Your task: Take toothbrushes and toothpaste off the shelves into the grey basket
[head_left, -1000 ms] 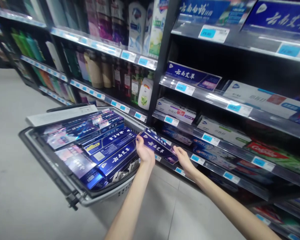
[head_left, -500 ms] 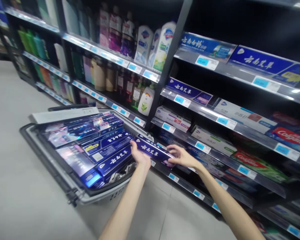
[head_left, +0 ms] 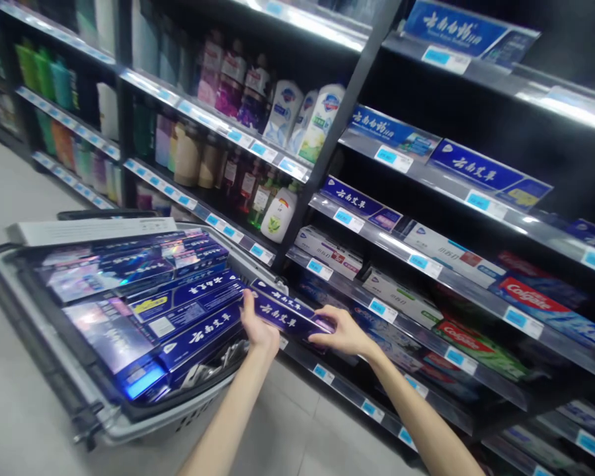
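Observation:
My left hand point(head_left: 258, 327) is closed on the left end of a dark blue toothpaste box point(head_left: 283, 317) with white lettering. At the box's other end, the fingers and thumb of my right hand point(head_left: 341, 332) grip it. A second blue box with similar lettering lies directly along its upper side, and the two appear held together. Both are just past the right edge of a grey basket point(head_left: 129, 428). Inside the basket lie several blue toothpaste boxes point(head_left: 201, 336), some with shiny purple and silver faces, close to my left hand.
Shelves on the right carry toothpaste boxes, including red Colgate boxes point(head_left: 530, 297). Farther left, shelves hold bottles, among them a white pump bottle point(head_left: 279, 215). A long white box point(head_left: 96, 229) lies across the basket's far end. Tiled floor point(head_left: 290, 396) shows below my hands.
My view has tilted up and turned slightly right, so the basket and shelves sit differently in the picture. Both hands keep their hold on the boxes, with little change in grip.

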`<state>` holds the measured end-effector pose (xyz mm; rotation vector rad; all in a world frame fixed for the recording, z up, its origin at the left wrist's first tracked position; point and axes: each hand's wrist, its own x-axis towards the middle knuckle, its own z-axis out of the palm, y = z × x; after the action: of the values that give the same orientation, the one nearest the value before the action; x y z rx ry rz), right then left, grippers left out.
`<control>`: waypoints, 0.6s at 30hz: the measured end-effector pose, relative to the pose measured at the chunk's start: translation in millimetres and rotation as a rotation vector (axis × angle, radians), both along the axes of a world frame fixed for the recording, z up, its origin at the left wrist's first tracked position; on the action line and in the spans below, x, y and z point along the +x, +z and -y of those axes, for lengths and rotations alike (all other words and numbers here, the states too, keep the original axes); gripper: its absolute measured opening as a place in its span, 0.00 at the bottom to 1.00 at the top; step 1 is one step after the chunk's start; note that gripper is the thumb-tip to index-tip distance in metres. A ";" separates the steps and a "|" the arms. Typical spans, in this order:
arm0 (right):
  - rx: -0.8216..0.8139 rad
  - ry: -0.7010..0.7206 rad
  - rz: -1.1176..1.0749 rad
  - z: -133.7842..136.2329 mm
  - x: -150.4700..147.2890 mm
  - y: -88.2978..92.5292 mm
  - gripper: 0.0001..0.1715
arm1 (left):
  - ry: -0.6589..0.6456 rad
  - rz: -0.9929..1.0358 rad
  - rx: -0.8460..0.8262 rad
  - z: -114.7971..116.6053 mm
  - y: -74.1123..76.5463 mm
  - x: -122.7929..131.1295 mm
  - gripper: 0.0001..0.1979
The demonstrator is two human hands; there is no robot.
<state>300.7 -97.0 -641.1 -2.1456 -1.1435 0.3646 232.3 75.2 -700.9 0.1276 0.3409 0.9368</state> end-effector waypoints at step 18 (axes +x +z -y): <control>0.033 -0.118 1.264 6.1 -1.0 95.6 0.28 | -0.021 0.083 0.181 -1.6 -1.5 -2.2 0.19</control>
<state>299.7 -103.1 -545.5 -2.3517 -1.5625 -1.2273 230.0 76.8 -702.3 0.2565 0.1773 0.9488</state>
